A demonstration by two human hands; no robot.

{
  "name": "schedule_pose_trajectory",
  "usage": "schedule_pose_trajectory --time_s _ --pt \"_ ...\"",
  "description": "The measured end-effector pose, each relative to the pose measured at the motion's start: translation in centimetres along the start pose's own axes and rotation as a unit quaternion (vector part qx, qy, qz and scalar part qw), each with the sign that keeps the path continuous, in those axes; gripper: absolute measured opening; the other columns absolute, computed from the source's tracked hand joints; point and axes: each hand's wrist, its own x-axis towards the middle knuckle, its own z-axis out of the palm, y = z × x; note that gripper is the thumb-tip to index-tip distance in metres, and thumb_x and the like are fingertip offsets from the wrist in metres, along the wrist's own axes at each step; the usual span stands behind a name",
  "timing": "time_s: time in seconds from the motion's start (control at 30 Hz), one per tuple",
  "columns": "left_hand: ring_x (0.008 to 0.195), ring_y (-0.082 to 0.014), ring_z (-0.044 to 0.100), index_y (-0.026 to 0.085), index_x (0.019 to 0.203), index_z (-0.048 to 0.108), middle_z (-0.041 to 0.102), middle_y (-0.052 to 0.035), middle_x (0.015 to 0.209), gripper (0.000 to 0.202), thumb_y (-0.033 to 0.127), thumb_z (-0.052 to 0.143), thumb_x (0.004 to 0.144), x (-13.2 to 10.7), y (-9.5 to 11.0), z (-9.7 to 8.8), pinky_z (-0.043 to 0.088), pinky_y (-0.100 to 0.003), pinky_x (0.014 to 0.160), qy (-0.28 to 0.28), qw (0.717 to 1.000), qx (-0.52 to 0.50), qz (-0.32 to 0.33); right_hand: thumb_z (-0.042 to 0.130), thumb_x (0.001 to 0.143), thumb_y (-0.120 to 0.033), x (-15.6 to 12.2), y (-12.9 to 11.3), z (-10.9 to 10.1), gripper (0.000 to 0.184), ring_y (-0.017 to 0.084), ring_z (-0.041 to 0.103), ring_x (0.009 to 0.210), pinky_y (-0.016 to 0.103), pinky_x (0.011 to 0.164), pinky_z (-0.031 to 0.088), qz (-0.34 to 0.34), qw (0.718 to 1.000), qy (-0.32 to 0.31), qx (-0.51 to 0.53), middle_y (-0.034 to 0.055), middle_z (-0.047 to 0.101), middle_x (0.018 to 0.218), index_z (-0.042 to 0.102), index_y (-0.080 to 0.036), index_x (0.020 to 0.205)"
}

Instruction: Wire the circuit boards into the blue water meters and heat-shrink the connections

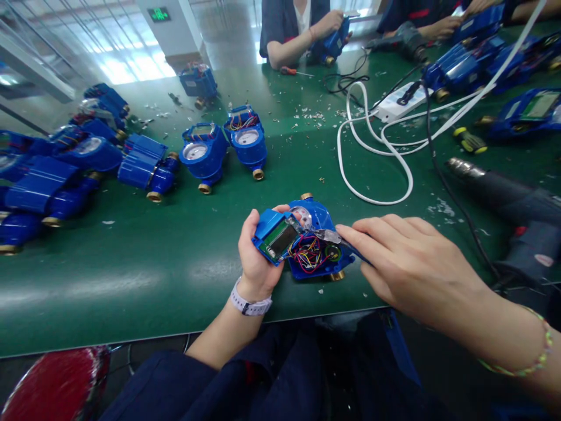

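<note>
In front of me on the bench lies an opened blue water meter (322, 213) with brass ends, its round dial and a tangle of coloured wires exposed. My left hand (256, 257) grips the meter's blue display cover (268, 225), tilted so that its green circuit board and dark screen face up. Wires run from this cover into the meter body. Closed around a flat-bladed scraper (328, 235), my right hand (403, 257) has the metal blade over the wires beside the dial. Most of the scraper's handle is hidden by my fingers.
Several blue water meters (201, 152) stand at the left. A heat gun (504, 204), a yellow-black screwdriver (470, 140) and a white power strip (401, 102) with looping cable lie at the right. Debris dots the green bench (144, 280). Co-workers (302, 29) handle meters opposite.
</note>
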Motion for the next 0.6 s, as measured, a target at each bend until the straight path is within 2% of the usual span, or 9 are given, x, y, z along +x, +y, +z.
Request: schedule_pose_trajectory --time_s 0.07,0.13,0.23,0.3,0.47,0.53,0.6 --pt "0.074 -0.0162 0.070 0.012 0.083 0.071 0.074 -0.0082 0.077 0.049 0.047 0.039 0.092 0.0 0.1 0.0 0.054 -0.027 0.075 0.004 1.000 -0.005 0.001 0.052 0.083 -0.015 -0.3 1.3 0.7 0.030 0.028 0.061 0.083 0.037 0.066 0.042 0.048 0.998 -0.006 0.033 0.0112 0.067 0.098 0.061 -0.013 0.111" --pt "0.073 -0.0162 0.070 0.011 0.084 0.072 0.075 -0.0087 0.077 0.049 0.047 0.039 0.092 0.1 0.0 -0.2 0.054 -0.026 0.074 0.009 1.000 -0.011 0.002 0.053 0.082 -0.019 -0.9 2.8 1.9 0.025 0.027 0.062 0.083 0.035 0.066 0.042 0.150 0.984 -0.035 0.087 0.0098 0.067 0.096 0.059 -0.016 0.106" --pt "0.073 -0.0169 0.071 0.012 0.086 0.072 0.075 -0.0092 0.078 0.048 0.047 0.040 0.091 0.2 -0.5 -0.6 0.055 -0.027 0.072 0.021 0.999 -0.025 0.012 0.058 0.081 -0.025 -2.1 5.0 4.6 0.016 0.025 0.061 0.075 0.032 0.059 0.037 0.315 0.927 -0.130 0.158 0.0072 0.066 0.089 0.056 -0.020 0.096" --pt "0.073 -0.0173 0.071 0.013 0.085 0.072 0.075 -0.0088 0.078 0.046 0.046 0.041 0.090 0.3 -1.1 -0.7 0.055 -0.027 0.071 0.022 0.999 -0.038 0.030 0.060 0.079 -0.023 -2.7 5.9 6.8 0.012 0.024 0.060 0.074 0.031 0.059 0.037 0.333 0.918 -0.141 0.163 0.0066 0.066 0.087 0.056 -0.020 0.090" --pt "0.077 -0.0173 0.071 0.013 0.085 0.072 0.075 -0.0079 0.078 0.042 0.045 0.045 0.086 1.0 -3.2 -0.4 0.056 -0.026 0.074 -0.007 0.993 -0.062 0.098 0.064 0.081 -0.027 -3.4 7.1 11.6 0.013 0.022 0.061 0.085 0.034 0.075 0.046 0.352 0.914 -0.071 0.188 0.0057 0.066 0.088 0.060 -0.018 0.090" --pt "0.077 -0.0180 0.071 0.013 0.086 0.072 0.075 -0.0085 0.079 0.042 0.044 0.044 0.087 1.8 -3.8 0.0 0.056 -0.027 0.074 -0.001 0.994 -0.073 0.086 0.066 0.080 -0.032 -4.0 7.8 12.2 0.018 0.022 0.062 0.093 0.036 0.083 0.048 0.360 0.908 -0.014 0.212 0.0052 0.068 0.094 0.063 -0.019 0.092" --pt "0.077 -0.0185 0.071 0.012 0.089 0.071 0.075 -0.0096 0.081 0.043 0.043 0.041 0.089 2.7 -4.4 0.5 0.056 -0.027 0.071 0.012 0.994 -0.091 0.053 0.063 0.081 -0.039 -5.5 8.6 11.8 0.025 0.022 0.061 0.102 0.037 0.093 0.046 0.393 0.890 0.070 0.222 0.0067 0.068 0.103 0.064 -0.020 0.097"
